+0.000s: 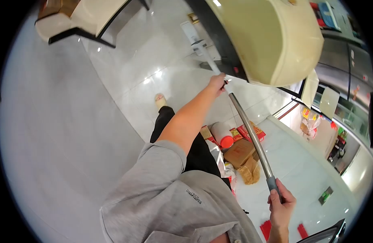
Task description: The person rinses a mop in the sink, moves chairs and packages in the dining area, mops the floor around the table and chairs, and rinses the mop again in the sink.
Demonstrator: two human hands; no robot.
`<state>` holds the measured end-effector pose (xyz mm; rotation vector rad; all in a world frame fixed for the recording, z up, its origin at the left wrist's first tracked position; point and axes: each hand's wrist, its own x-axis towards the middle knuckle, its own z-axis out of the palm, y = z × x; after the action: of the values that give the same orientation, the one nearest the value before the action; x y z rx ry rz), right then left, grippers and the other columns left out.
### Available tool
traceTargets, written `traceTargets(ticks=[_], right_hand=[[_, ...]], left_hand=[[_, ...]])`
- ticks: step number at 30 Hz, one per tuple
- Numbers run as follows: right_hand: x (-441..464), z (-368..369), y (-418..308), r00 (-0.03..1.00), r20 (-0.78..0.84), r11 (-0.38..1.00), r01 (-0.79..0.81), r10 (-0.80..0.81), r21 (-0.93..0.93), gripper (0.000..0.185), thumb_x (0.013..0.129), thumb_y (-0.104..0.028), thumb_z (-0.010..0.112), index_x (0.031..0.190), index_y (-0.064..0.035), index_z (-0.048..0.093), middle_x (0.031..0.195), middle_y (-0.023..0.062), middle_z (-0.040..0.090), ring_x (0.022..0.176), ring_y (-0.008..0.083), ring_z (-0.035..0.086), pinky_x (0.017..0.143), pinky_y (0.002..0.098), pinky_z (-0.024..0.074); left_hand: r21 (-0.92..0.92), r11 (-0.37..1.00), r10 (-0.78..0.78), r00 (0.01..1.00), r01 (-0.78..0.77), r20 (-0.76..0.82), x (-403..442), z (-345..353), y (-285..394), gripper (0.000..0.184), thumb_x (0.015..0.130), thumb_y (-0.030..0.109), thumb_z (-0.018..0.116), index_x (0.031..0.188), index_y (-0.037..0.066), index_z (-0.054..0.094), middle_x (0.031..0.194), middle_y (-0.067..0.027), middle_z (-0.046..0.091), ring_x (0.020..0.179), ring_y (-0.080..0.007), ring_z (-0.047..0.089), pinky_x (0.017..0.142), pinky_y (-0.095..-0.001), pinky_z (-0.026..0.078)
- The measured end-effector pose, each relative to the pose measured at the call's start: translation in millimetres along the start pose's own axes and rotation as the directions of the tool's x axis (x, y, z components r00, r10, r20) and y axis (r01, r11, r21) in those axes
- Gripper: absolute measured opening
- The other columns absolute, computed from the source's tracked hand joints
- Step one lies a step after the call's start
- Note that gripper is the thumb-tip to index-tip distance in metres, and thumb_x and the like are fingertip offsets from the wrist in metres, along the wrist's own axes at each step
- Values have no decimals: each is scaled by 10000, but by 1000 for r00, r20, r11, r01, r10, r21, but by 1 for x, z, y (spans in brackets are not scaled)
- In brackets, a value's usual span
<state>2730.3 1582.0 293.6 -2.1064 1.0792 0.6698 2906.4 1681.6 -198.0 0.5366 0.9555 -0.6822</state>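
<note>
A flat mop with a long metal pole runs diagonally across the view. My left hand is closed around the pole at its middle, near a dark collar. At the grey end grip, my right hand is wrapped round the handle. The white mop head rests on the shiny tiled floor, beside the dark edge of a table. A black-trousered leg with a beige slipper shows below my left arm.
A large cream-coloured chair stands close to the pole. Boxes and a white jar with a red lid sit near my legs with a brown paper bag. Another cream chair is at upper left, and a grey wall lies left.
</note>
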Motion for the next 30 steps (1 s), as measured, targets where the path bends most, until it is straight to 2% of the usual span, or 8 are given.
traceTargets(ticks=[3,10,16,19,21,23,24,30], right_hand=[[-7,2,-20,999,-19,995,31,-33,-90,364,858,-15,658,1216,29,611,700,17,588,548,51,481,485,185,366],[-25,34,-106,979,196,979,93,-57,-184,346,838,-31,699,1175,23,637,649,14,578,503,68,479,429,194,350],[-59,104,-155,885,361,852,415,-295,-320,333,832,10,682,1161,45,641,721,35,636,573,64,512,520,202,413],[-52,149,-155,775,476,719,600,-415,-351,329,825,22,674,1150,60,639,743,74,665,592,61,524,535,215,430],[-49,187,-151,505,679,436,852,-533,-291,361,812,41,659,1171,64,620,688,116,642,540,109,544,518,249,435],[-64,197,-157,406,765,280,912,-500,-300,385,817,55,648,1199,42,599,677,111,622,543,133,534,533,258,421],[-67,198,-159,377,802,246,924,-464,-292,437,805,69,640,1235,20,581,657,143,588,516,176,530,524,270,413],[-44,156,-138,274,879,68,961,-391,-270,516,780,54,656,1282,20,539,590,140,541,465,256,504,465,329,377]], left_hand=[[56,997,58,998,-57,-25,-29,-22,16,271,893,234,555,896,-34,515,708,-118,557,500,-197,499,390,-328,363],[-218,966,89,970,-139,-227,-111,-166,74,286,869,237,554,960,-31,512,746,-112,578,580,-210,554,450,-332,424],[-307,912,163,928,-271,-335,-158,-240,135,287,876,245,548,989,-17,519,753,-99,575,616,-203,563,486,-351,450],[-307,878,184,850,-368,-493,-170,-291,160,278,873,236,544,1000,-10,513,754,-96,570,614,-199,556,484,-351,445],[-310,857,161,786,-411,-598,-157,-346,172,260,853,236,563,953,-3,540,715,-85,555,567,-193,533,454,-344,427],[-205,921,185,833,-332,-521,-169,-376,180,256,843,242,572,916,-3,556,692,-81,550,533,-190,519,438,-340,420],[-62,969,192,884,-240,-426,-175,-383,174,255,834,247,582,878,-3,572,669,-78,546,498,-187,505,422,-336,412],[-101,927,251,798,-361,-548,-186,-339,104,285,831,275,591,809,-9,576,647,-90,551,451,-179,500,413,-336,428]])
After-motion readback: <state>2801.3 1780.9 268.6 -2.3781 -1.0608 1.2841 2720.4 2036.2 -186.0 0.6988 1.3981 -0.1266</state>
